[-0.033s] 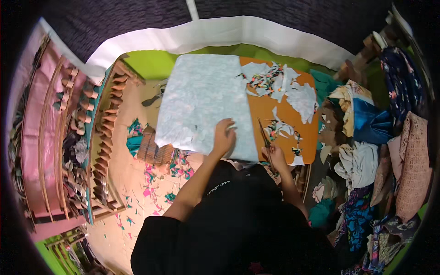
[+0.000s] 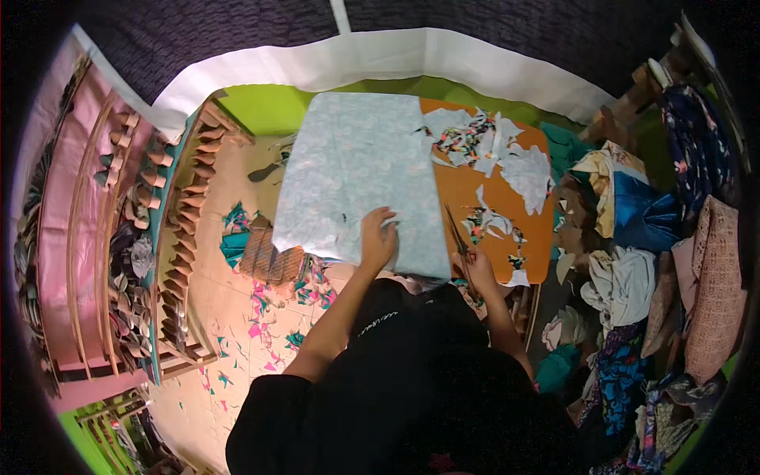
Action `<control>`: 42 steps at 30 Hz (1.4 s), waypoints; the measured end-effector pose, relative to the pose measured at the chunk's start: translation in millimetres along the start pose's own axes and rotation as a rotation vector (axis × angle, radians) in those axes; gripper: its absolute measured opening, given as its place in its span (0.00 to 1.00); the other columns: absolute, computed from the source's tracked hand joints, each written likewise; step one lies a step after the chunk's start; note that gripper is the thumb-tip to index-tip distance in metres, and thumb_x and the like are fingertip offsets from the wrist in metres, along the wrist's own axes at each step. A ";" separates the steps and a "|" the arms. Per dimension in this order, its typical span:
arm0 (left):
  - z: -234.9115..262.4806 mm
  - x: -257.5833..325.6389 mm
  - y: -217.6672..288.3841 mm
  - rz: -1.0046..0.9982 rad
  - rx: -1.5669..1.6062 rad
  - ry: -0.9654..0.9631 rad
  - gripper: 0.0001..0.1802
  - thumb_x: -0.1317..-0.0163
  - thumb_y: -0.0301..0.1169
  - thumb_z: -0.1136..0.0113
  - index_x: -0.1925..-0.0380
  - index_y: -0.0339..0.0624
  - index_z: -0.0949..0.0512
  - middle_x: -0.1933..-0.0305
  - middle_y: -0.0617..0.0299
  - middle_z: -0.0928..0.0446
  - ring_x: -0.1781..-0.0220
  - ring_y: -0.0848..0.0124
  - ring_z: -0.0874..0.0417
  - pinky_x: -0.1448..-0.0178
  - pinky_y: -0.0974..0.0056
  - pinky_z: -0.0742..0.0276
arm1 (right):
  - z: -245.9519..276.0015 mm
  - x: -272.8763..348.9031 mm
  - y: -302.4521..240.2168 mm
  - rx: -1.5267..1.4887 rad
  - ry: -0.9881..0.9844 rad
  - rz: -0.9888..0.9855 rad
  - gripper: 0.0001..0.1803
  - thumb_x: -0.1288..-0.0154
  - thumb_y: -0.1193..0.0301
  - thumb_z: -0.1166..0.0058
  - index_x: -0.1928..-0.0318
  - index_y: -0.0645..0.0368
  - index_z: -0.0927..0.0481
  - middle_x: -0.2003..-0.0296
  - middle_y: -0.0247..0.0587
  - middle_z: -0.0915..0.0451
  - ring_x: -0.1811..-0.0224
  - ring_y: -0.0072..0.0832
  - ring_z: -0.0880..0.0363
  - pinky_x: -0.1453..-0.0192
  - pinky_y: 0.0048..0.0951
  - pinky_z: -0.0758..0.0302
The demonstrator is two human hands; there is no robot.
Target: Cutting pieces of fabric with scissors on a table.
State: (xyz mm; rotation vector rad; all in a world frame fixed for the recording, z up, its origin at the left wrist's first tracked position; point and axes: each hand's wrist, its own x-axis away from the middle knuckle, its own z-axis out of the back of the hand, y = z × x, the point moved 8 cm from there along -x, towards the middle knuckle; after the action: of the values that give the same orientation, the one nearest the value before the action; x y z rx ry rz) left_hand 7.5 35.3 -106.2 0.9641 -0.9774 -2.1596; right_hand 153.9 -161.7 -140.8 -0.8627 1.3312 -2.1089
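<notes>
A pale blue-white patterned fabric [image 2: 356, 158] is spread over the left and middle of an orange-brown table [image 2: 451, 184]. My left hand [image 2: 378, 237] rests on the fabric near its front edge, thumb apart from the fingers, holding nothing. Dark scissors [image 2: 457, 231] are in my right hand [image 2: 478, 271], at the front of the table just right of the fabric. Their blades point away from me; whether they are parted is hard to make out. White and multicoloured fabric scraps [image 2: 487, 142] lie on the bare right part of the table.
Wooden racks with rows of shoe-shaped forms [image 2: 186, 229] stand on the left. Coloured offcuts [image 2: 265, 317] litter the tiled floor [image 2: 237, 412] beside a brown patterned bundle [image 2: 271, 257]. Heaped cloths [image 2: 621, 285] fill the right side. Behind the table hangs a white curtain edge [image 2: 317, 67].
My left hand has slid a little to the left over the fabric. The right hand with the scissors stays in nearly the same place.
</notes>
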 end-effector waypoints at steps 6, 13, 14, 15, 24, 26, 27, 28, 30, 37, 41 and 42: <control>136.4 80.2 -92.0 0.438 -0.264 0.320 0.24 0.61 0.26 0.45 0.59 0.33 0.36 0.55 0.46 0.36 0.51 0.53 0.38 0.46 0.56 0.46 | -83.5 14.2 -7.7 -0.361 -0.222 -0.476 0.18 0.44 0.55 0.54 0.72 0.59 0.34 0.81 0.35 0.30 0.86 0.20 0.34 0.82 0.18 0.36; 127.6 139.7 -187.7 0.703 -0.013 0.059 0.33 0.61 0.28 0.43 0.52 0.30 0.43 0.52 0.44 0.39 0.49 0.52 0.38 0.44 0.58 0.44 | -150.0 18.2 -25.5 -0.413 -0.206 -0.357 0.18 0.44 0.54 0.56 0.68 0.58 0.33 0.74 0.36 0.28 0.79 0.21 0.32 0.81 0.19 0.34; 119.6 137.0 -185.3 0.701 0.121 0.000 0.35 0.62 0.29 0.42 0.51 0.30 0.44 0.50 0.44 0.41 0.48 0.53 0.39 0.44 0.59 0.44 | -155.6 21.0 -33.2 -0.315 -0.266 -0.305 0.18 0.44 0.55 0.56 0.68 0.58 0.32 0.74 0.35 0.29 0.77 0.21 0.31 0.81 0.18 0.34; 112.9 133.3 -182.7 0.697 0.256 -0.058 0.37 0.62 0.29 0.41 0.50 0.30 0.45 0.48 0.43 0.42 0.46 0.55 0.40 0.43 0.59 0.44 | -159.8 24.8 -35.1 -0.377 -0.214 -0.326 0.17 0.46 0.57 0.51 0.68 0.59 0.31 0.71 0.35 0.29 0.80 0.19 0.33 0.81 0.16 0.38; 132.4 113.6 -203.0 0.529 0.333 0.051 0.32 0.57 0.27 0.41 0.51 0.35 0.45 0.50 0.52 0.39 0.48 0.67 0.37 0.47 0.65 0.40 | -136.1 32.0 -47.1 -0.392 -0.149 -0.283 0.28 0.43 0.47 0.64 0.58 0.60 0.33 0.60 0.38 0.28 0.70 0.24 0.26 0.72 0.22 0.32; 112.2 119.3 -197.5 0.742 0.518 -0.251 0.20 0.52 0.28 0.44 0.58 0.35 0.35 0.61 0.57 0.30 0.60 0.74 0.30 0.56 0.69 0.35 | -127.7 36.7 -52.6 -0.504 -0.081 -0.275 0.27 0.46 0.51 0.55 0.61 0.67 0.33 0.65 0.44 0.28 0.75 0.26 0.25 0.83 0.18 0.35; 111.6 122.2 -193.4 0.736 0.521 -0.258 0.20 0.52 0.28 0.44 0.58 0.35 0.35 0.61 0.57 0.30 0.60 0.74 0.30 0.56 0.69 0.35 | -127.9 38.3 -48.1 -0.506 -0.072 -0.272 0.27 0.46 0.51 0.55 0.61 0.67 0.33 0.65 0.44 0.28 0.75 0.26 0.25 0.83 0.18 0.35; 114.0 129.9 -190.7 0.714 0.455 -0.287 0.15 0.50 0.30 0.45 0.62 0.35 0.32 0.67 0.60 0.28 0.65 0.75 0.30 0.61 0.70 0.34 | -134.0 41.1 -47.6 -0.506 -0.094 -0.261 0.27 0.46 0.52 0.54 0.61 0.67 0.32 0.65 0.43 0.28 0.75 0.25 0.25 0.82 0.17 0.35; 117.3 141.9 -186.7 0.688 0.387 -0.307 0.12 0.49 0.31 0.46 0.67 0.36 0.29 0.73 0.63 0.27 0.71 0.77 0.29 0.65 0.71 0.34 | -146.0 49.7 -44.9 -0.506 -0.137 -0.259 0.22 0.46 0.59 0.50 0.60 0.66 0.32 0.66 0.41 0.26 0.75 0.22 0.26 0.82 0.17 0.34; 133.7 165.5 -163.4 0.769 0.422 -0.197 0.12 0.50 0.30 0.45 0.68 0.35 0.31 0.74 0.64 0.30 0.76 0.78 0.32 0.71 0.73 0.35 | -170.4 74.3 -13.2 -0.499 -0.044 -0.174 0.14 0.48 0.71 0.48 0.61 0.62 0.31 0.77 0.30 0.28 0.80 0.15 0.31 0.80 0.14 0.37; 131.2 177.5 -154.8 0.820 0.622 -0.298 0.13 0.51 0.31 0.44 0.67 0.34 0.30 0.72 0.64 0.29 0.74 0.78 0.32 0.70 0.73 0.35 | -184.1 97.9 -12.2 -0.482 -0.127 -0.290 0.11 0.46 0.69 0.49 0.64 0.60 0.30 0.83 0.28 0.33 0.87 0.15 0.38 0.84 0.15 0.41; 128.9 180.8 -156.7 0.822 0.626 -0.302 0.13 0.51 0.31 0.44 0.67 0.34 0.30 0.72 0.64 0.29 0.74 0.78 0.32 0.70 0.73 0.35 | -187.3 102.7 -11.4 -0.467 -0.158 -0.319 0.12 0.45 0.67 0.50 0.64 0.61 0.31 0.85 0.29 0.34 0.88 0.17 0.38 0.86 0.16 0.42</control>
State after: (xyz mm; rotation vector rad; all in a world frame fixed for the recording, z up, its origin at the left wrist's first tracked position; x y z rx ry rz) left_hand -230.0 42.0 -238.0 0.3431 -1.8633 -1.3253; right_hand -53.7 -116.3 -165.3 -1.4860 1.7235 -1.9218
